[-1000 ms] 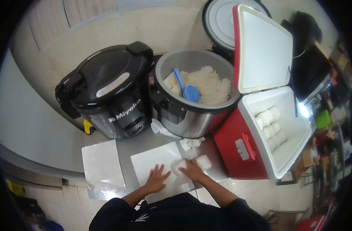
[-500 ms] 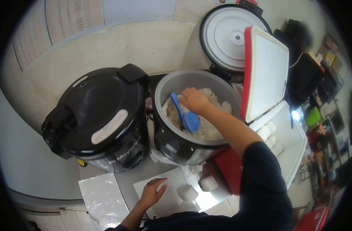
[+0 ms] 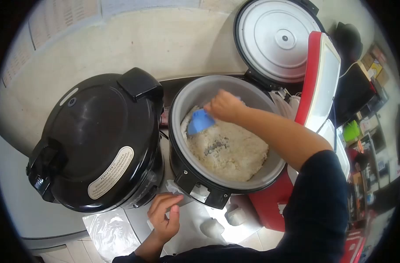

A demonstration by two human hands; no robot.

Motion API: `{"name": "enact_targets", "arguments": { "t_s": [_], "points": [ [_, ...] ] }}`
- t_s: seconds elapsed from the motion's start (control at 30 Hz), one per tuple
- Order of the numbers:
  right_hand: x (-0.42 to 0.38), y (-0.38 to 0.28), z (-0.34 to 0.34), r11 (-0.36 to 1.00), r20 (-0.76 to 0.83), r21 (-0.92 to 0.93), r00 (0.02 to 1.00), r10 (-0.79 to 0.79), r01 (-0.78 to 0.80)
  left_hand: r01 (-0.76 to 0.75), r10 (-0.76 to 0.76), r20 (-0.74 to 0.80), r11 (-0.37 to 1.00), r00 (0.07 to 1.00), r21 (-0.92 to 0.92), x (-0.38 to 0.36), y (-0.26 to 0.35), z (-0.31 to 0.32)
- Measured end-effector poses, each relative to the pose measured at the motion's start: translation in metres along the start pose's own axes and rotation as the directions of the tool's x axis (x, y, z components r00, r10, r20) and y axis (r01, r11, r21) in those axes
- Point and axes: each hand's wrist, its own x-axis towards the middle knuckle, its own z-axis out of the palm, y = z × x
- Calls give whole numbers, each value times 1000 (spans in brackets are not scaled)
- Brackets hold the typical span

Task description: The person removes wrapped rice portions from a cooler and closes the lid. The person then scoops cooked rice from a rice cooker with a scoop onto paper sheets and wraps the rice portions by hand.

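- Open rice cooker [image 3: 217, 197]: it stands in the middle of the counter, lid [image 3: 276, 39] swung up behind it, with a closed black cooker [image 3: 95, 140] just beside it on the left and a red cooler [image 3: 316, 83] touching its right side.
- Cooked rice [image 3: 228, 151]: it fills the lower part of the pot, heaped toward the near and right wall, lying below and to the near right of the scoop.
- Right hand [image 3: 226, 106]: it reaches over the far rim of the pot, fingers closed around the handle of the scoop; this hand is the one over the rice, the other being well apart.
- Blue rice scoop [image 3: 200, 122]: its blade pokes out to the left of the fist, at the left edge of the rice; its long axis runs from the fist down and leftward, the handle hidden in the grip.
- Left hand [image 3: 165, 215]: it rests low on the counter at the cooker's near foot, fingers curled on a white sheet [image 3: 187, 225]; I cannot tell whether it pinches anything.
- Wrapped rice portions [image 3: 213, 228]: two small white lumps lie on the sheet, just right of the left hand.
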Motion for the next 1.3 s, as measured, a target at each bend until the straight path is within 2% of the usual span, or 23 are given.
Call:
{"name": "enact_targets", "arguments": {
  "t_s": [0.03, 0.1, 0.17, 0.2, 0.23, 0.27, 0.3, 0.33, 0.37, 0.43, 0.57, 0.63, 0.67, 0.77, 0.83, 0.97, 1.03, 1.2, 1.27, 1.3],
  "points": [
    [-3, 3, -4, 993, -47, -90, 997, 67, -71, -76, 76, -72, 997, 995, 6, 4, 1, 3],
    [-3, -8, 16, 986, 3, -103, 992, 129, -128, -94, 95, -57, 996, 994, 6, 10, 1, 8],
    [-3, -20, 32, 975, 40, -123, 981, 192, -186, -235, 245, -44, 958, 969, 163, 22, 4, 20],
    [-5, -30, 34, 954, 190, 71, 943, 273, -291, -246, 255, -58, 961, 965, 125, 22, -1, 29],
    [-7, -38, 37, 879, 349, 244, 883, 314, -409, -247, 256, -56, 961, 965, 126, 26, -4, 37],
    [-12, -45, 36, 878, 351, 244, 882, 315, -411, -280, 291, -80, 952, 953, 125, 31, -5, 46],
    [-19, -53, 34, 851, 381, 343, 887, 261, -398, -312, 324, -102, 942, 941, 122, 33, -9, 52],
    [-26, -60, 31, 812, 404, 438, 892, 204, -385, -329, 364, -88, 904, 927, 273, 30, -18, 58],
    [-34, -69, 31, 809, 407, 440, 890, 207, -389, -330, 364, -84, 904, 928, 270, 28, -24, 62],
    [-47, -83, 29, 668, 484, 577, 856, 183, -469, -408, 447, -149, 883, 882, 233, 26, -32, 65],
    [-82, -80, -22, 613, 481, 659, 871, 102, -436, -403, 447, -87, 862, 890, 306, 24, -33, 62],
    [-100, -79, -53, 732, 367, 605, 926, 92, -313, -392, 446, -122, 865, 887, 313, 26, -30, 65],
    [-108, -79, -60, 735, 369, 604, 926, 86, -308, -389, 444, -172, 879, 879, 277, 27, -29, 66],
    [-135, -78, -81, 733, 403, 599, 912, 72, -323, -399, 452, -206, 881, 868, 253, 28, -27, 69],
    [-149, -71, -97, 685, 434, 614, 893, 122, -392, -419, 478, -218, 868, 851, 267, 30, -27, 71],
    [-156, -68, -91, 606, 418, 666, 891, 179, -435, -394, 455, -261, 883, 851, 254, 27, -22, 74],
    [-143, -77, -72, 511, 319, 769, 923, 215, -385, -386, 449, -281, 887, 848, 253, 30, -16, 74],
    [-151, -78, -51, 513, 230, 791, 939, 255, -333, -383, 452, -198, 872, 870, 306, 28, -20, 68],
    [-167, -68, -26, 595, -18, 791, 968, 251, -139, -319, 394, -145, 871, 908, 372, 21, -10, 61],
    [-176, -66, -53, 334, 244, 877, 919, 308, -345, -267, 355, -151, 869, 922, 416, 12, -2, 53]
  ]
}}
